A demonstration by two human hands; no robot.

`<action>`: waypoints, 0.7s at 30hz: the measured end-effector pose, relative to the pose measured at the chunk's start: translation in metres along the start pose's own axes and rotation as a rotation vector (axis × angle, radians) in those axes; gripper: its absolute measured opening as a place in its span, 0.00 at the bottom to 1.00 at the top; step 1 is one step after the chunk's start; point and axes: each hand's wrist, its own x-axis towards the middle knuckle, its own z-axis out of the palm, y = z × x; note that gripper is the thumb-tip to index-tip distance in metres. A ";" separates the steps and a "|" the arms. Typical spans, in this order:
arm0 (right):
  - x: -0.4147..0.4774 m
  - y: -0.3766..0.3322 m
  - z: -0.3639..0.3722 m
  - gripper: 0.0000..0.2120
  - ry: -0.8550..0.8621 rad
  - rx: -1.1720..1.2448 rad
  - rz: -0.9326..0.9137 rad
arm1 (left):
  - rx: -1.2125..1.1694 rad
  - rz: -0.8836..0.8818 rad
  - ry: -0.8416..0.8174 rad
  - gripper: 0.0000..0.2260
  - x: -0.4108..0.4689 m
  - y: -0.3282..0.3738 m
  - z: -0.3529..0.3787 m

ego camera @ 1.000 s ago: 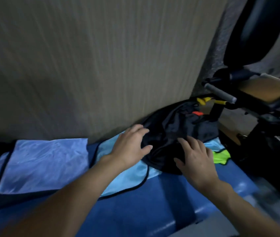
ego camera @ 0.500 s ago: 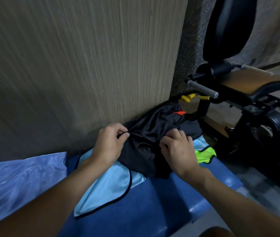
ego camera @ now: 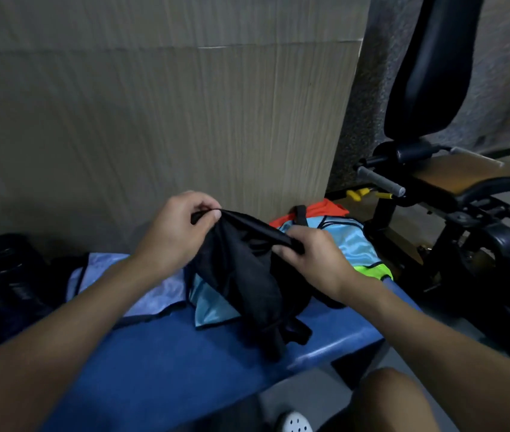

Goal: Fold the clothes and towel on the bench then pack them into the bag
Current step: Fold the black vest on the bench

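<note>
A black garment [ego camera: 241,275] is held up by its top edge above a blue padded desk [ego camera: 160,353], and its lower end trails down onto the pad close to the front edge. The left hand [ego camera: 175,235] pinches the edge at the garment's left corner, thumb and curled fingers clamped on the cloth. The right hand [ego camera: 312,260] has the same closed grip on the edge at the garment's right, so the cloth is stretched between the two. This looks like the start of folding this piece, which is bunched and twisted, not yet flat. The next move probably calls for shaking it open and laying it flat on the desk. Just behind and under the black garment lies a light blue garment [ego camera: 356,241], with an orange garment [ego camera: 325,208] beyond it by the wall. To the black garment's left a pale blue towel [ego camera: 154,294] lies spread on the desk. Far to its left stands a dark cylindrical thing [ego camera: 7,269]; whether it is the bag cannot be told. Open pad in front of the garment gives room for a fold, though the front edge is near and cloth could slide off. A wood-grain wall panel [ego camera: 185,120] closes off the back, and a black exercise machine [ego camera: 434,188] stands to the garment's right, past the desk's end.
</note>
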 end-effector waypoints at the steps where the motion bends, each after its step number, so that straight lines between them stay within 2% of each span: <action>1: -0.003 -0.012 -0.003 0.19 -0.016 0.040 0.007 | 0.020 -0.015 -0.009 0.08 -0.004 0.002 -0.012; 6: -0.014 -0.067 -0.010 0.14 -0.083 0.265 0.087 | 0.072 -0.099 -0.061 0.04 -0.035 0.010 -0.056; 10: -0.027 -0.108 -0.015 0.10 -0.144 0.536 0.179 | 0.072 -0.120 -0.092 0.05 -0.069 0.023 -0.070; 13: -0.031 -0.124 -0.012 0.09 -0.162 0.662 0.278 | -0.133 -0.176 -0.209 0.09 -0.092 0.041 -0.067; 16: -0.030 -0.131 -0.009 0.10 -0.177 0.692 0.310 | -0.170 -0.184 -0.268 0.08 -0.105 0.051 -0.059; 18: -0.030 -0.133 -0.009 0.13 -0.166 0.676 0.314 | -0.197 -0.196 -0.230 0.04 -0.108 0.052 -0.056; 21: -0.029 -0.135 -0.014 0.11 -0.143 0.669 0.313 | -0.259 -0.177 -0.159 0.06 -0.106 0.057 -0.054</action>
